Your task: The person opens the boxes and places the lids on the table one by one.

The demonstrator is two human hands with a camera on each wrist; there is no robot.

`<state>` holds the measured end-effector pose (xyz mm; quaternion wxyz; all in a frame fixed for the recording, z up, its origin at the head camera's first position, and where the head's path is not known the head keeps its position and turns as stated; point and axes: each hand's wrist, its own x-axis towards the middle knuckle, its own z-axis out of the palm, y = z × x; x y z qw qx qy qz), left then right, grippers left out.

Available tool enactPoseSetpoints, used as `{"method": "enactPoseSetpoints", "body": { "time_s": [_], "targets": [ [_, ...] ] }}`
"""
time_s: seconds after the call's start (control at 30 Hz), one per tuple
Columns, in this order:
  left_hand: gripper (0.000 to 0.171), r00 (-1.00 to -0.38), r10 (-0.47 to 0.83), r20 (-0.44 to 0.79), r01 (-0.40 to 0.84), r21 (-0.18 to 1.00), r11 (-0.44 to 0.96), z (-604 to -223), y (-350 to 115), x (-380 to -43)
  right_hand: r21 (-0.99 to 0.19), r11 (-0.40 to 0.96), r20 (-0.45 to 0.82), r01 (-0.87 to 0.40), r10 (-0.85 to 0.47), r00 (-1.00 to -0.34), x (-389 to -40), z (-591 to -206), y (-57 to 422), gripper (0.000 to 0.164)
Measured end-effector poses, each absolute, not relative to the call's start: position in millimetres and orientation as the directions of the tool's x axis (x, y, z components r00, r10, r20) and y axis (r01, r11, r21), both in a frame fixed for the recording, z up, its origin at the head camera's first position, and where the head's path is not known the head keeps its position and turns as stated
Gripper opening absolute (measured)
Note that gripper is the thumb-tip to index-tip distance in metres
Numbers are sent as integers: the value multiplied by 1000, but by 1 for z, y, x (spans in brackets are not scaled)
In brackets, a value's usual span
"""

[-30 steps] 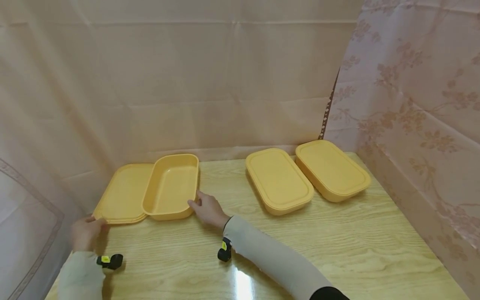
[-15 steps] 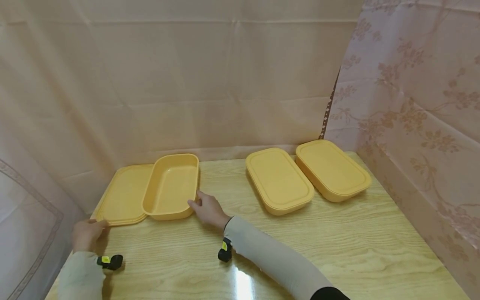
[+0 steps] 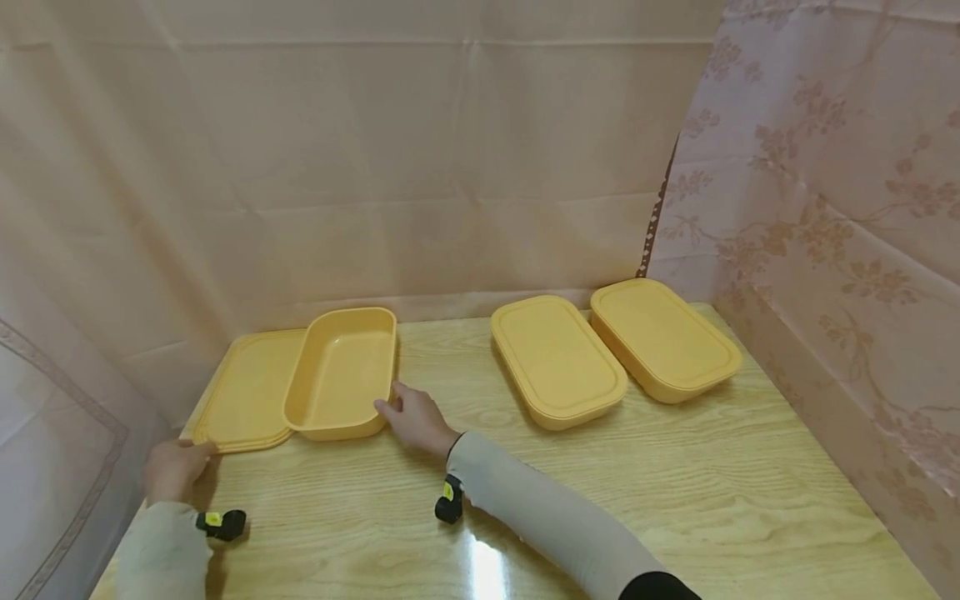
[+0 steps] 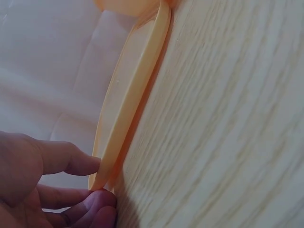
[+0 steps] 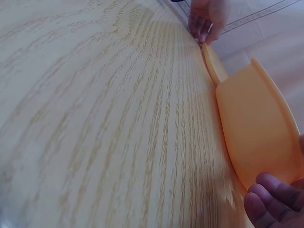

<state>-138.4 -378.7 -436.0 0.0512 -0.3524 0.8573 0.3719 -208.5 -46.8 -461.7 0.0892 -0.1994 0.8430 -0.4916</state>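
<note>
L hand [image 3: 174, 468] pinched the yellow lid [image 3: 251, 387] by its nr L corner, thumb on top — R hand [image 3: 420, 422] gripped the open box [image 3: 341, 375], which sat just L of & beyond that grip.

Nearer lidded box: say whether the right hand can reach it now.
Probably yes: bare table lies between the right hand and that lidded box, though the hand must first release the open box.
</note>
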Motion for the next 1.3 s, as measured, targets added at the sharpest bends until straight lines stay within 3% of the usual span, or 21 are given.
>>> {"method": "enactPoseSetpoints", "body": {
  "time_s": [0.33, 0.6, 0.87, 1.3],
  "targets": [
    [63, -780, -544, -311, -622, 481, 618, -436, -381, -140, -861, 450, 20, -238, -438, -899, -208, -459, -45, 26],
    [60, -783, -548, -294, -619, 459, 638, -438, -380, -139, -865, 441, 26, -240, -438, -899, -210, -461, -45, 29],
    [53, -806, -545, -232, -590, 398, 703, -439, -379, -140, -866, 466, -29, -181, -409, -912, -211, -461, -44, 62],
    [56, -811, -557, -179, -575, 418, 703, -440, -377, -140, -853, 490, -39, -183, -408, -912, -216, -462, -40, 56]
  ]
}}
